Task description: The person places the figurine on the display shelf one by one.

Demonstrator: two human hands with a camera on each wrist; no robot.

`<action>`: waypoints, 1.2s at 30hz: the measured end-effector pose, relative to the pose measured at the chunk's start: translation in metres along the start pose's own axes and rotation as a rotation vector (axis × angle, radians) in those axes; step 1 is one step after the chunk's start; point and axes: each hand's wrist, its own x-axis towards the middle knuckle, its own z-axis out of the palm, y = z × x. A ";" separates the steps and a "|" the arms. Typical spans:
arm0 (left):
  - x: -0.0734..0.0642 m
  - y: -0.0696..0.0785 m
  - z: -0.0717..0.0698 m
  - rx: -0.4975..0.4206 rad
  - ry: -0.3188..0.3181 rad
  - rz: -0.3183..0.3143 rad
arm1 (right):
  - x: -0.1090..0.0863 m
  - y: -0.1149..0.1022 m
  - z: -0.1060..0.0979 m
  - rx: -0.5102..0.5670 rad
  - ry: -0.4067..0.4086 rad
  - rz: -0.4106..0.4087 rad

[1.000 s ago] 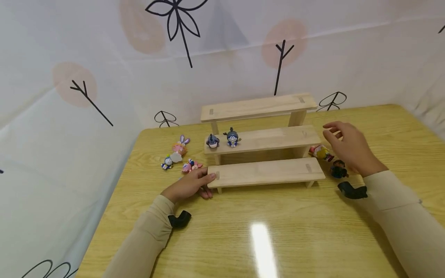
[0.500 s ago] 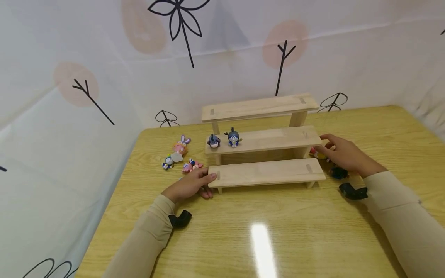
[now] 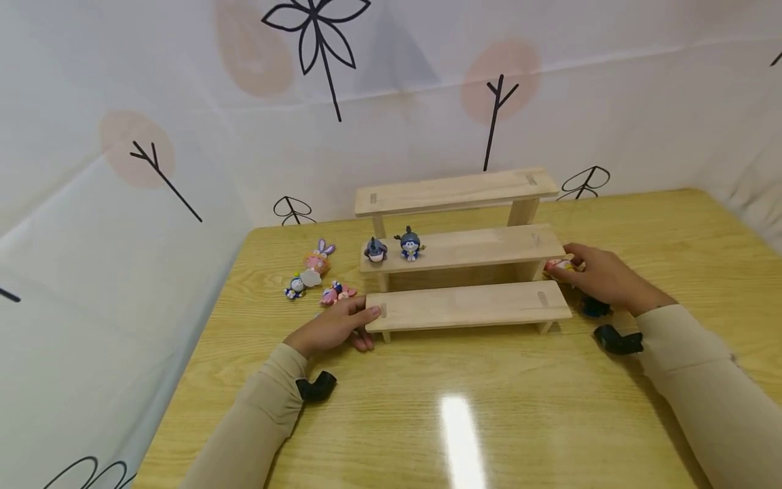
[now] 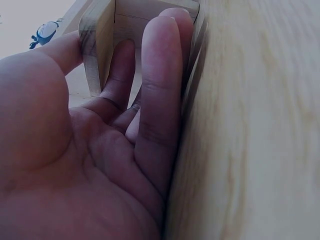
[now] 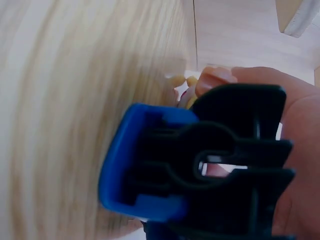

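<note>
My left hand (image 3: 332, 324) holds the left end of the lowest step of a three-tier wooden display stand (image 3: 467, 304), thumb on top and fingers below. In the left wrist view, the thumb meets the board's end (image 4: 97, 42) and the fingers reach under it. At the stand's right side, my right hand (image 3: 605, 273) has thumb and fingers around a small red, yellow and white toy figurine (image 3: 559, 265) lying on the table. Most of that figurine is hidden by the hand. A dark figurine (image 3: 594, 307) lies under the right wrist.
Two blue figurines, one donkey-like (image 3: 375, 250) and one with a dark cap (image 3: 410, 246), stand on the middle step. Left of the stand lie a rabbit-eared figurine (image 3: 316, 263), a small blue-and-white one (image 3: 296, 286) and a pink one (image 3: 336, 292). A patterned cloth (image 3: 415, 129) hangs behind.
My right hand has lowered from above the red-and-yellow figurine, and its fingers have come around it. The left hand and the stand have stayed in place.
</note>
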 end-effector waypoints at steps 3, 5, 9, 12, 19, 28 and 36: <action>0.000 -0.001 0.000 -0.003 -0.003 -0.003 | -0.001 0.000 0.001 -0.003 -0.001 -0.005; 0.000 -0.001 0.000 -0.003 -0.003 -0.004 | -0.001 0.000 0.001 -0.009 0.001 -0.011; 0.000 -0.001 0.001 -0.001 -0.005 -0.005 | -0.001 0.000 0.002 -0.009 0.012 -0.023; 0.000 -0.001 0.000 0.001 -0.003 -0.003 | -0.002 0.000 0.003 -0.009 0.021 -0.026; 0.001 -0.002 0.000 0.003 -0.004 -0.007 | -0.003 -0.004 0.000 -0.044 0.044 -0.026; 0.000 -0.001 0.000 0.010 0.000 -0.003 | -0.006 -0.010 -0.005 -0.029 0.122 -0.017; -0.001 0.001 0.001 0.005 -0.001 0.005 | -0.013 -0.021 -0.008 0.057 0.399 0.012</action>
